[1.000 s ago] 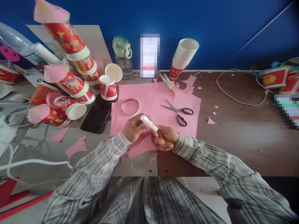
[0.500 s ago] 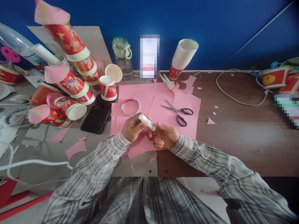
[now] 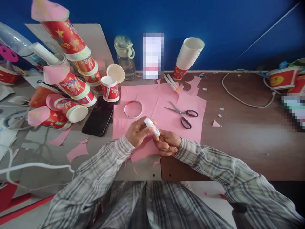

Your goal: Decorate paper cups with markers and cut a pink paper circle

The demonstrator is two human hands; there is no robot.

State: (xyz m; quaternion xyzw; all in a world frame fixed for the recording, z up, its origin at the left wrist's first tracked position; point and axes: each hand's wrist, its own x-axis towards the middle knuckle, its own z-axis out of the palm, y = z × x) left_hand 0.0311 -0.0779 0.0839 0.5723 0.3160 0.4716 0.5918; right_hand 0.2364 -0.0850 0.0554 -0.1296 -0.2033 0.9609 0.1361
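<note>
A white glue stick (image 3: 152, 127) is held at a slant above the pink paper (image 3: 152, 101). My left hand (image 3: 138, 131) is closed around its upper part, thumb across the front. At the lower end, the thumb and curled fingers of my right hand (image 3: 168, 142) close on its base. Black-handled scissors (image 3: 182, 114) lie part-way open on the paper, beyond my right hand. A roll of tape (image 3: 132, 109) rests flat on the paper past my left hand.
Decorated paper-cup rockets (image 3: 68, 41) stand and lie at the left, by a black phone (image 3: 98, 117). Along the blue wall are a water bottle (image 3: 125, 57), a blurred-out screen (image 3: 153, 55) and stacked paper cups (image 3: 188, 57). A cable (image 3: 228, 92) curls at the right.
The glue stick and my left hand have shifted slightly right. My right hand has turned, its fingers now curling under the stick's lower end.
</note>
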